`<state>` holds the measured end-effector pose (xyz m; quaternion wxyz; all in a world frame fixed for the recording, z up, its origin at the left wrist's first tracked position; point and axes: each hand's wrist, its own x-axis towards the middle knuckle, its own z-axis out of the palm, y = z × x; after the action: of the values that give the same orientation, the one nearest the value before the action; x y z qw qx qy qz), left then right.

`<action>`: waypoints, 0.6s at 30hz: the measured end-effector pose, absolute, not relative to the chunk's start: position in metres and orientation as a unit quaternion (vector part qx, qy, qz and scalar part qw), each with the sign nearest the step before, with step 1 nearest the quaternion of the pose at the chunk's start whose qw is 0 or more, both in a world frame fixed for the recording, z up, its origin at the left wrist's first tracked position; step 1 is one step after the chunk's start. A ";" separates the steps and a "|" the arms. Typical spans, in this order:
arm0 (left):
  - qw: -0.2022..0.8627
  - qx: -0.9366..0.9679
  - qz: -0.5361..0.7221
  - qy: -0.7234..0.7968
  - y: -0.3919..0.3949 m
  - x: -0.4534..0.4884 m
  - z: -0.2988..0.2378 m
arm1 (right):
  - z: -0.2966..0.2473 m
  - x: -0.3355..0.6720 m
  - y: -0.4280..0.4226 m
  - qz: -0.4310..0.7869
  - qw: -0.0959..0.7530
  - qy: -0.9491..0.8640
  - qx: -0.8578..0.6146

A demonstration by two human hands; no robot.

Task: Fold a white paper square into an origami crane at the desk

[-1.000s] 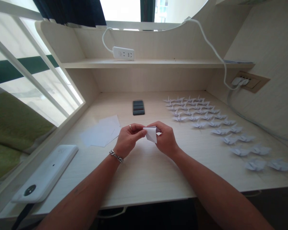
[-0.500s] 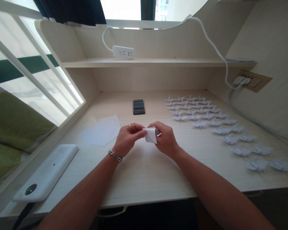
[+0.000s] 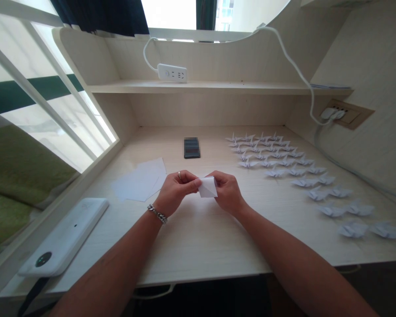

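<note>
A small folded sheet of white paper is held up between my two hands over the middle of the desk, a crease running across its face. My left hand pinches its left edge between thumb and fingers. On the other side my right hand is closed on the right edge, its fingertips partly hidden behind the paper. Flat white paper sheets lie overlapping to the left of my left hand. Rows of folded white paper cranes stand on the desk to the right.
A dark rectangular object, partly blurred, lies behind my hands. At the left edge rests a white oblong device with a dark strap. A white power strip sits on the shelf. A white cable runs to the wall socket.
The paper's right flap, which stood apart near my right fingers, now lies flat against the rest. My right fingers have shifted slightly along that edge; my left hand keeps its hold.
</note>
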<state>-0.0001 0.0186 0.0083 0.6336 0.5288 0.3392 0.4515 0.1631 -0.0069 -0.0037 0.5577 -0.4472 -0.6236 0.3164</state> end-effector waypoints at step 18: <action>0.582 0.556 0.441 0.397 0.021 0.002 0.006 | -0.004 0.167 -0.001 0.279 0.509 -0.649 -0.492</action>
<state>0.0021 0.0209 0.0063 0.5821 0.5562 0.3967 0.4409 0.1669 -0.0009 -0.0037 0.5092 -0.4924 -0.6486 0.2785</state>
